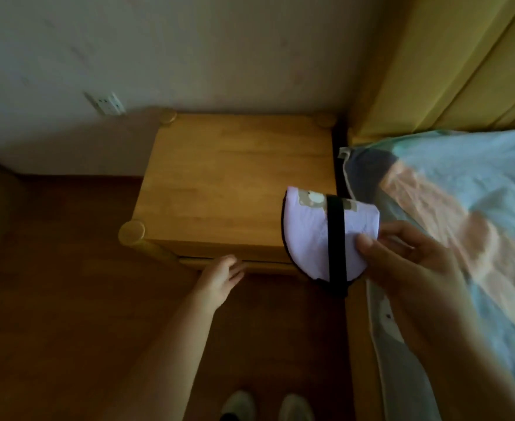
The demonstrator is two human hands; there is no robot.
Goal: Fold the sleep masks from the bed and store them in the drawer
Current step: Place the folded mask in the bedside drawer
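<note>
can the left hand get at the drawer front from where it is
Probably yes: the left hand is already at the top edge of the drawer, with nothing between them. The right hand holds the mask off to the side, clear of it.

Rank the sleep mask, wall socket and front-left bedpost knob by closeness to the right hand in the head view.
From the right hand:
1. Sleep mask, pinched in its fingers.
2. Front-left bedpost knob, across the nightstand.
3. Wall socket, up on the wall.

No legible text (mask patch seemingly blank).
</note>
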